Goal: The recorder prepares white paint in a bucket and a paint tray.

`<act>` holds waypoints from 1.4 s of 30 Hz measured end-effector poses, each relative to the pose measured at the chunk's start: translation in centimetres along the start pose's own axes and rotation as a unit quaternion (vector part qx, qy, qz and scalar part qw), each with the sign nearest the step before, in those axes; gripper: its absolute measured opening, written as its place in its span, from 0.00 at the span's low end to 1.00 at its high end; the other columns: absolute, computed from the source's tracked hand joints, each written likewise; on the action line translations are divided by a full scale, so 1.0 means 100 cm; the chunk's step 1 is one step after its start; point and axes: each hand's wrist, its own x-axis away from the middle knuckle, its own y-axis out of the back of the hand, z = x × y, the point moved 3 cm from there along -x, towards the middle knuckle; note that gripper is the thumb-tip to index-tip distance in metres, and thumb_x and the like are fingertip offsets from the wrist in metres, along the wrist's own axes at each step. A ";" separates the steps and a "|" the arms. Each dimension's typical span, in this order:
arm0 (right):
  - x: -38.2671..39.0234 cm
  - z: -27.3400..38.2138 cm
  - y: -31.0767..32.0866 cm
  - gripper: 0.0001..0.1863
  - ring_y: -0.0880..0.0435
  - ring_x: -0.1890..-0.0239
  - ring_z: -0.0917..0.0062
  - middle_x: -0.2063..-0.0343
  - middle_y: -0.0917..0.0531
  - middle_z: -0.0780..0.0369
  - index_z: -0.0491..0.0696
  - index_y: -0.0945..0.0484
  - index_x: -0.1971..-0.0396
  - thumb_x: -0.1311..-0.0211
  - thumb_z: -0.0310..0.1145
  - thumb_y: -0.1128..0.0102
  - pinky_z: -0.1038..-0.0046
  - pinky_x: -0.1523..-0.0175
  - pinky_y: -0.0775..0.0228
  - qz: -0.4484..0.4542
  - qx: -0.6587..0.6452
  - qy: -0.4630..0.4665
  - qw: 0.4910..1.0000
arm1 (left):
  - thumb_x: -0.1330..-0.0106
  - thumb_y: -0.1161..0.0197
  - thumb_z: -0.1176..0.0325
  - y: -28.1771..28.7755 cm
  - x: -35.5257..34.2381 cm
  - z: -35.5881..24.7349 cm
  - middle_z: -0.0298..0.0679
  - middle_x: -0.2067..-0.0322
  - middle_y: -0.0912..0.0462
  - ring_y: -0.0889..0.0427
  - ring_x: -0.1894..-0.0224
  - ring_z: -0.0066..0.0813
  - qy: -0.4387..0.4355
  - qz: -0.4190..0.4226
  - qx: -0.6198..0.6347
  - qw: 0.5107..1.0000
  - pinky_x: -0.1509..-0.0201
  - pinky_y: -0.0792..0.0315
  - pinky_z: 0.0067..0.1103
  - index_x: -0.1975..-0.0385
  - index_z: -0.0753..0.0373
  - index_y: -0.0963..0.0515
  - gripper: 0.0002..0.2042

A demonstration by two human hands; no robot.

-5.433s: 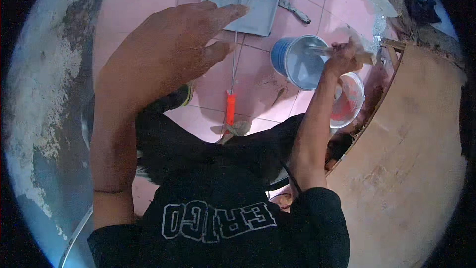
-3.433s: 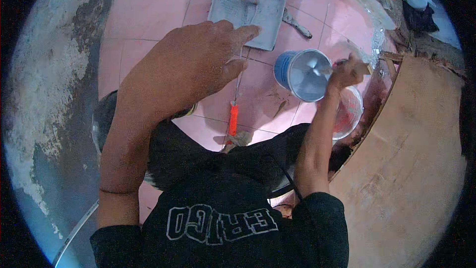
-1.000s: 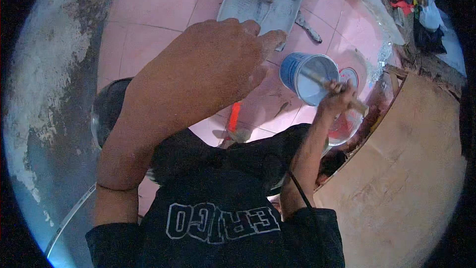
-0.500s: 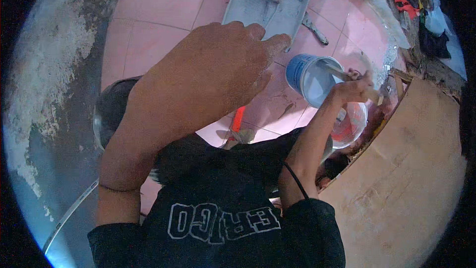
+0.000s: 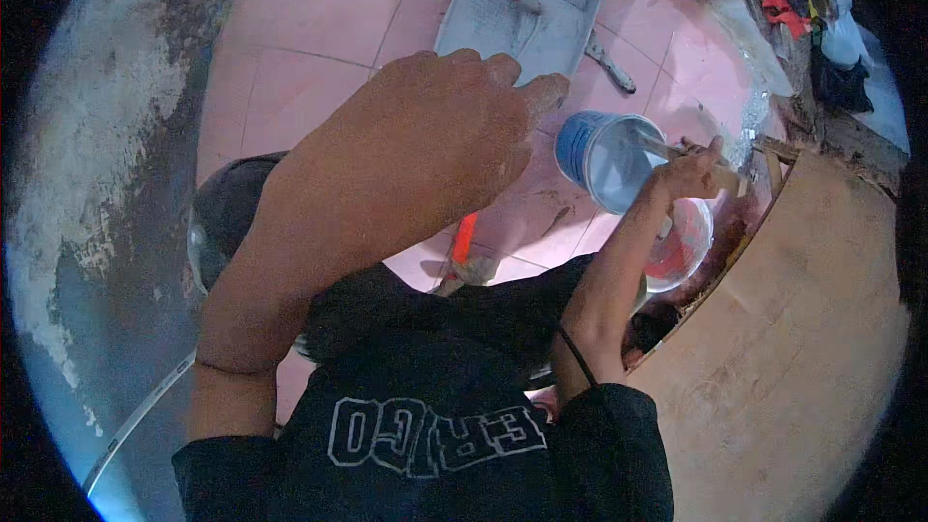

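My right hand point(image 5: 691, 174) is closed round a pale stick point(image 5: 660, 145). One end of the stick slants into a blue-and-white bucket point(image 5: 578, 150) with whitish paint inside, and the other shows beyond my fist. My left hand point(image 5: 454, 121) is raised large in front of the view, palm down, its fingers curled. Whatever those fingers hold, if anything, is hidden beneath them. Past them lies a grey paint tray point(image 5: 601, 14), smeared with paint, its near edge partly covered by my hand.
Right of the tray, a paint-stained tool with a dark handle point(image 5: 611, 68) lies on pink floor tiles point(image 5: 309, 0). A clear tub with red point(image 5: 681, 246) stands behind my right forearm. A brown board point(image 5: 783, 329) fills the right side, and a peeling wall point(image 5: 106, 135) the left.
My right hand and the stick have shifted slightly at the bucket. My left hand stays raised, almost in the same place. The view has moved a little.
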 end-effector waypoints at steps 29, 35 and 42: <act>-0.045 -0.067 0.032 0.12 0.23 0.84 0.77 0.84 0.25 0.62 0.41 0.26 0.73 0.39 0.35 0.40 0.78 0.79 0.30 0.093 0.052 0.043 0.993 | 0.36 0.40 0.63 -0.001 -0.005 0.007 0.47 0.54 0.21 0.22 0.51 0.45 -0.006 0.017 -0.046 0.999 0.48 0.27 0.37 0.38 0.56 0.34 0.25; 0.029 -0.006 0.027 0.10 0.27 0.84 0.78 0.84 0.27 0.62 0.42 0.27 0.71 0.37 0.34 0.43 0.79 0.81 0.34 0.057 -0.102 -0.166 0.979 | 0.36 0.40 0.64 -0.002 0.003 0.000 0.47 0.54 0.21 0.22 0.51 0.44 -0.011 -0.019 0.009 1.000 0.49 0.26 0.36 0.38 0.56 0.34 0.25; -0.020 -0.052 0.056 0.08 0.27 0.82 0.79 0.82 0.28 0.63 0.45 0.30 0.67 0.39 0.33 0.44 0.77 0.78 0.33 0.132 -0.112 -0.176 0.969 | 0.37 0.39 0.64 0.000 0.001 0.004 0.46 0.52 0.21 0.22 0.49 0.43 0.010 0.000 -0.024 1.000 0.46 0.27 0.35 0.38 0.55 0.34 0.26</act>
